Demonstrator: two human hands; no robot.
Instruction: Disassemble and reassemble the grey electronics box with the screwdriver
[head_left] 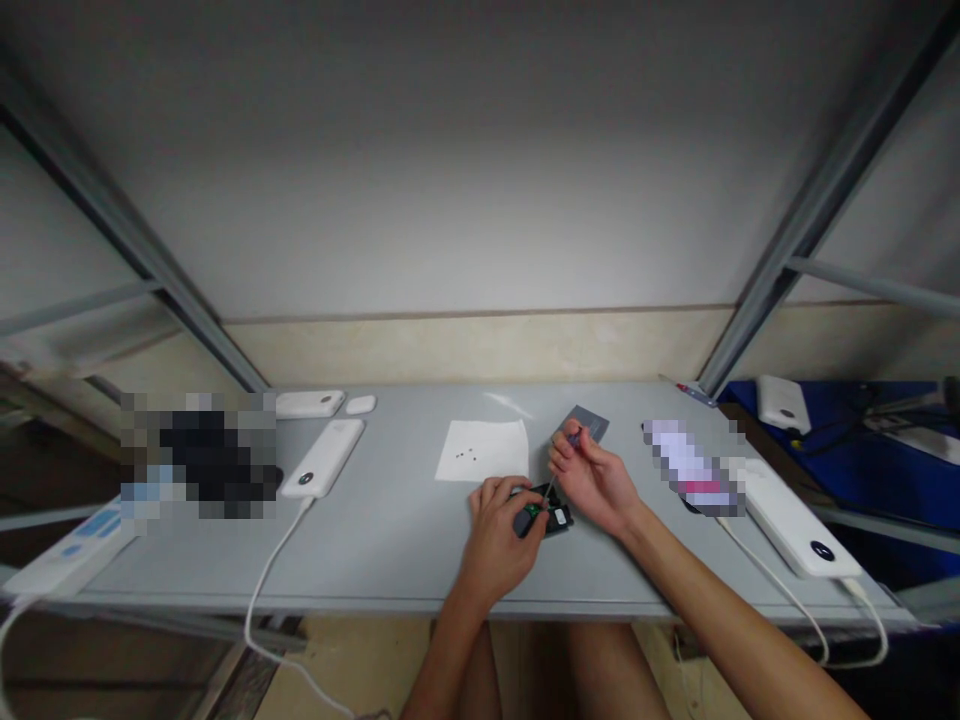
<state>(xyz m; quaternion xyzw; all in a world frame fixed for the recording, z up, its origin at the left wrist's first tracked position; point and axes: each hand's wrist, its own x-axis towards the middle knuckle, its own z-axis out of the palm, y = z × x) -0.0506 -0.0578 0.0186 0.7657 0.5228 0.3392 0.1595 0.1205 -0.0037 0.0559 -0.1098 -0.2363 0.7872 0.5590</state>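
My left hand (504, 538) curls over a small opened black device (557, 519) and holds it on the table; a green circuit board (532, 509) shows inside. In my right hand (596, 484) is a screwdriver (550, 490), its handle mostly hidden by the fingers. The thin shaft slants down into the device, close to my left fingertips. Whether its tip sits on a screw cannot be made out. Just behind the hands lies a white sheet of paper (491, 449) with several tiny dark screws (471, 451) on it. A dark grey flat card or box (587, 424) lies partly behind my right hand.
White power banks (330, 455) with cables lie at left, beside a white power strip (82, 548). On the right are a phone (686, 465), a white power bank (799, 525) with a cable, and another screwdriver (694, 393). Metal frame posts (765, 270) rise at both sides.
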